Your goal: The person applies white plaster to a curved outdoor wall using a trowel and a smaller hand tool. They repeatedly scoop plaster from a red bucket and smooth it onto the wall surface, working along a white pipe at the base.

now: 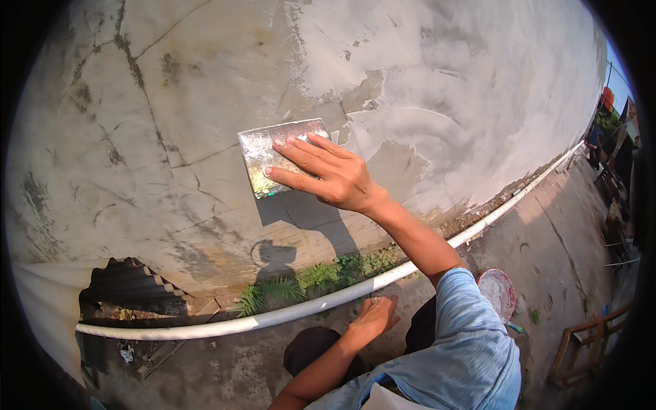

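My right hand (324,171) reaches up to the wall, fingers spread over the back of a wide, flat putty blade (258,149). The blade is smeared with white and yellowish residue, and its shadow falls on the wall below. My thumb is hidden behind it. Bare grey, cracked wall (198,123) lies to the left of the blade. White skim coat (471,102) covers the wall to the right, with ragged edges and a bare patch near my wrist. Low down, near my knees, my left hand (374,318) is loosely curled, with nothing visible in it.
A white pipe (355,294) runs along the wall's foot, with ferns (318,275) behind it. At right stands a red-rimmed tub (497,292) with whitish material inside. A wooden frame (588,348) is further right. Corrugated sheeting (55,307) borders a dark gap at left.
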`<state>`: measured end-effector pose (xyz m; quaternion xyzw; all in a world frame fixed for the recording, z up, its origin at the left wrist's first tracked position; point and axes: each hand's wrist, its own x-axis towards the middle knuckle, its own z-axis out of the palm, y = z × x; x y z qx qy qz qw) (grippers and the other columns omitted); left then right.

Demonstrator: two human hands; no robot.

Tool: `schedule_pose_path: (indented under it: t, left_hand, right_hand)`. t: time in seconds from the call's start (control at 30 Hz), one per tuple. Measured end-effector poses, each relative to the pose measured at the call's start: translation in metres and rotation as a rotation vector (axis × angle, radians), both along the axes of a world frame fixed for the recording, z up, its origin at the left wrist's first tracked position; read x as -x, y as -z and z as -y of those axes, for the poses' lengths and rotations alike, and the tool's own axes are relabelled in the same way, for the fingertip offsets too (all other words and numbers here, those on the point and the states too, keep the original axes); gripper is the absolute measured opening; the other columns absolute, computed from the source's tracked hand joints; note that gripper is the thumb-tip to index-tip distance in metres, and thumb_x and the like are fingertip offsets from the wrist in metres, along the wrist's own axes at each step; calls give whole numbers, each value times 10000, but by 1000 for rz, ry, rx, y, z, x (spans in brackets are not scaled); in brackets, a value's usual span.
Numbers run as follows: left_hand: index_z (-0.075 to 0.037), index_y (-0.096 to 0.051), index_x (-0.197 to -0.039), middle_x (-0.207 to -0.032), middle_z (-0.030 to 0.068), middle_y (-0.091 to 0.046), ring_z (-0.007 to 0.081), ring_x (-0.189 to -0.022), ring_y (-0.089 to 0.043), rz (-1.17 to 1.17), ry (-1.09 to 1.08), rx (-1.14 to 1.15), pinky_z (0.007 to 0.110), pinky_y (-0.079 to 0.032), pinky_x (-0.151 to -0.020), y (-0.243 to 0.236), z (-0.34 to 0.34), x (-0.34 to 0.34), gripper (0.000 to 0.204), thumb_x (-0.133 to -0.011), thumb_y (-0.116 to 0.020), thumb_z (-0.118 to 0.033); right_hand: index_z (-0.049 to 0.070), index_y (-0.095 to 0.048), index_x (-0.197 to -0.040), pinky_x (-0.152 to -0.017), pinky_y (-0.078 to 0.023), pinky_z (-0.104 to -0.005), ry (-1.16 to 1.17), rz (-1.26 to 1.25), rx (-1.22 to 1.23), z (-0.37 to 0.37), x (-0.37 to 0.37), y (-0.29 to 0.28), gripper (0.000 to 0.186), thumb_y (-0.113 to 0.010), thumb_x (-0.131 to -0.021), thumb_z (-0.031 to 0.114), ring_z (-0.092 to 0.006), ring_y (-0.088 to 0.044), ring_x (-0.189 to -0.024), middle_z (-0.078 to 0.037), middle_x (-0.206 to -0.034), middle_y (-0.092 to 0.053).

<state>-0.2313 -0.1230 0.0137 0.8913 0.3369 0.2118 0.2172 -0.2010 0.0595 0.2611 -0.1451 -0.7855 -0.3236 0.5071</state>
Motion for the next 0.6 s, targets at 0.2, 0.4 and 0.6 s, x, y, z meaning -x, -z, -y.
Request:
schedule_pose_path:
  t: [0.2,0.4,0.6]
  left_hand:
    - [-8,-537,-1156,-927,212,-625,383,-951,-606,-72,51,125,487,-437,-843,-11,-9,-5,460,-842,-689,-307]
    - [-1,-531,-1168,-896,211,-654,396,-944,-623,-110,72,172,491,-452,-857,-11,-11,-11,468,-851,-681,-312]
    - [-17,-531,-1087,-935,193,-606,371,-940,-584,74,-13,-79,455,-421,-833,-2,4,-3,350,-851,-669,-235]
  right_hand:
    - [47,-658,-1210,-684,-485,-298,25,-767,54,-27,-83,-106,416,-557,-822,-67,-202,-590,-851,-106,-978,-646]
    - [106,-633,-1270,-895,-541,-368,138,-640,-193,-45,-32,-108,574,-607,-721,-60,-323,-643,-1119,-195,-1204,-655]
    - [232,-633,-1300,-1014,-486,-431,179,-217,-71,-34,40,-10,550,-626,-797,8,-323,-580,-1226,-154,-1369,-566]
